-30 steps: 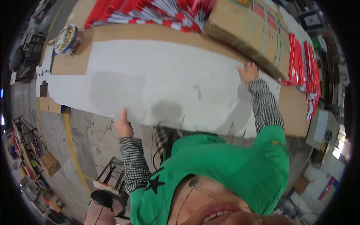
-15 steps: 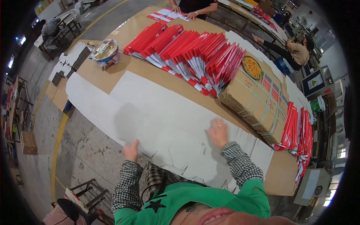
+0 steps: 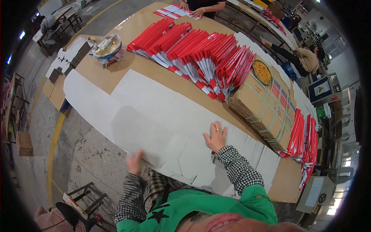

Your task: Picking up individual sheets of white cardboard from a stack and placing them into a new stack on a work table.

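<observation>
White card sheets (image 3: 154, 112) lie overlapped across the table in front of me, several with cut slits and flaps at the near right. My right hand (image 3: 216, 138), a ring on one finger, rests flat on them with the fingers spread. At the sheets' near left edge is my left hand (image 3: 134, 162), thumb upward. It is smeared by motion, so whether it grips the edge cannot be told. Beyond the sheets, folded red and white printed card pieces (image 3: 193, 50) fan out in a long row.
A strapped cardboard bundle (image 3: 262, 104) at the right bears a round dish of orange shreds (image 3: 262, 72). More red pieces (image 3: 305, 135) stand past it. A bowl of paste (image 3: 106, 48) sits at the far left. Across the table are a co-worker's hands (image 3: 191, 9) on a printed sheet.
My right hand has slid left and a little nearer over the sheets, its fingers now clearer. My left hand has dropped slightly at the edge. The view has shifted a little.
</observation>
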`<action>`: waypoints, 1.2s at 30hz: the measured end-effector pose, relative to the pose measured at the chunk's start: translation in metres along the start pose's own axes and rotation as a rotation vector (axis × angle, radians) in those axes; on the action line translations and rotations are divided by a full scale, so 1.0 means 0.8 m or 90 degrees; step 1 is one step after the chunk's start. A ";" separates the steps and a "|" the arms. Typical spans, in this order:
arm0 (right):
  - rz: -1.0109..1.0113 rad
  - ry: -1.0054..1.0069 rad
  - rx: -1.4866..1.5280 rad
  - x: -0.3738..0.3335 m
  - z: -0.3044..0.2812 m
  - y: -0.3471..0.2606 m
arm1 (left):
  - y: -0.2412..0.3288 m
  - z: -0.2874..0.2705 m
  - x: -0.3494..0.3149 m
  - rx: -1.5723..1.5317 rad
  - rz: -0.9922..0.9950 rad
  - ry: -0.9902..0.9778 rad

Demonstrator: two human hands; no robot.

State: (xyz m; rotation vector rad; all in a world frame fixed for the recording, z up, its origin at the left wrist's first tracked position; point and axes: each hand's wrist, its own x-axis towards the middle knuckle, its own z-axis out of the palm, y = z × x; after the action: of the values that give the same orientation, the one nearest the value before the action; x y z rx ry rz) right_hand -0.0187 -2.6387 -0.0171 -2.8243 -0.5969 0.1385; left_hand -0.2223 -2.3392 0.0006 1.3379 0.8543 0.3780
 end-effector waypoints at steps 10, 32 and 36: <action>0.001 -0.026 0.035 0.003 -0.004 0.007 | -0.019 0.006 0.001 0.150 0.007 0.043; -0.006 -0.046 -0.012 -0.006 0.001 0.004 | -0.034 -0.015 0.017 -0.239 -0.219 0.048; 0.006 -0.083 -0.062 0.007 0.015 0.017 | -0.034 0.024 -0.014 0.349 0.101 0.165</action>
State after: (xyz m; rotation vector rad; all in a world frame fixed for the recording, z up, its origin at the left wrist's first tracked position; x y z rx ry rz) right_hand -0.0103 -2.6455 -0.0327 -2.9288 -0.6340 0.3056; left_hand -0.2218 -2.3665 -0.0217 1.9002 1.1207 0.4664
